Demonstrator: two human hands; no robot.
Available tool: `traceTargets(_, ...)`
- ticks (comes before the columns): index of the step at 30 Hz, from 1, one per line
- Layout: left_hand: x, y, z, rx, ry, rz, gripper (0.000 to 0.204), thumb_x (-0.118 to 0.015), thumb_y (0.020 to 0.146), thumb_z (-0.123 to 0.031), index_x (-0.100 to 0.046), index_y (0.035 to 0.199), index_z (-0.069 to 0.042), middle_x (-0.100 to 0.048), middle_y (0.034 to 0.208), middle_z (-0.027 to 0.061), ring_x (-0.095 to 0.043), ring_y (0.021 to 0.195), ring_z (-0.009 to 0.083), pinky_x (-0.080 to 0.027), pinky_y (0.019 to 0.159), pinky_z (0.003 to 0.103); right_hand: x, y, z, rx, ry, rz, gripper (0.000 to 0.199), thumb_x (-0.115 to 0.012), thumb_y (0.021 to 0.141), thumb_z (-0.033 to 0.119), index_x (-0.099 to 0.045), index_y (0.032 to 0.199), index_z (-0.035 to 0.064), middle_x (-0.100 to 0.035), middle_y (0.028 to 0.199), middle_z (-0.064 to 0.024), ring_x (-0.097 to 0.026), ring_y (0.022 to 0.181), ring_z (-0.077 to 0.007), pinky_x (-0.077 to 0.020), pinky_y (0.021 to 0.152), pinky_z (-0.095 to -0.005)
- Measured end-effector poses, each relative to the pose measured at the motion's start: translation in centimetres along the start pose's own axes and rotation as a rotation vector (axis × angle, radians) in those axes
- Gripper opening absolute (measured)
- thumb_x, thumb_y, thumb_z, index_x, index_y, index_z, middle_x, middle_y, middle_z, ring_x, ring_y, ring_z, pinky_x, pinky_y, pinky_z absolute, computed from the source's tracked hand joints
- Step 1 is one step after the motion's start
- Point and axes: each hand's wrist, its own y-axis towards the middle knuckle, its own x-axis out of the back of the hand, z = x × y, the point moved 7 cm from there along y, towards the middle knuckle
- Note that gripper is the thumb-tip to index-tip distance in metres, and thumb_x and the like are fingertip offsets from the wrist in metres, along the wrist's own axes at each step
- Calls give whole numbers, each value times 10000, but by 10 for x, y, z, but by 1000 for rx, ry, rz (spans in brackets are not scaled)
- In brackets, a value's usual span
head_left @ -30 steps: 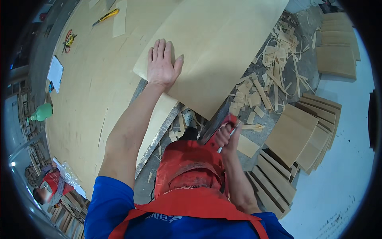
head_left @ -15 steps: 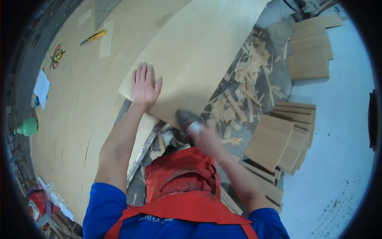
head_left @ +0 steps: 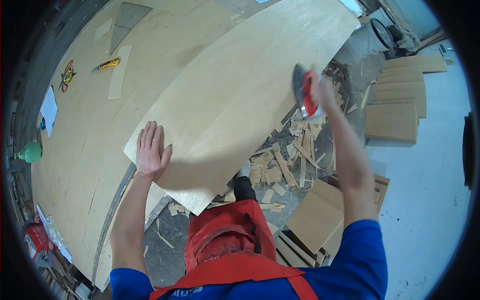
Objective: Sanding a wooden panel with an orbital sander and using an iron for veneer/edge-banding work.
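A large curved sheet of pale wood veneer or thin board (head_left: 225, 105) lies across the work table in front of me. My left hand (head_left: 150, 152) is flat on its near left edge, fingers stretched forward and thumb spread out. My right hand (head_left: 322, 94) grips a clothes iron (head_left: 301, 90) with a dark pointed sole and a red body. The iron is at the sheet's right edge, tilted on its side, so I cannot tell whether it touches the wood. Motion slightly blurs my right fingers.
Wood offcuts (head_left: 280, 165) litter the floor right of the sheet. Stacked panels (head_left: 315, 215) and more boards (head_left: 392, 120) lean at the right. On the table are a yellow utility knife (head_left: 109, 63), pliers (head_left: 68, 76), a metal triangular plate (head_left: 127, 22) and a green bottle (head_left: 31, 152).
My right hand has carried the iron forward and right, from the near edge to the sheet's right edge. My left hand stays flat on the sheet. The view has shifted.
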Motion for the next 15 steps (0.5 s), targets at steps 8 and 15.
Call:
traceTargets(8,-2,7,4,54,-20,-9,684,-644,949,-286,-455,1543,-4,-408,1630,238,-319,1559,414,-237,1291,557,-25,20,-5,36,371,273,681,-393,1086,623,-706,959,31,-608,633,-70,-608,535,-180,-480,513,-378)
traceTargets(15,8,-6,17,47,-95,-77,600,-603,989,-260,-485,1524,-16,-438,1607,234,-384,1513,416,-289,1266,539,-221,-295,139,527,30,649,532,-513,1086,481,-729,1004,2,-719,847,-292,-724,799,-482,-573,697,-566)
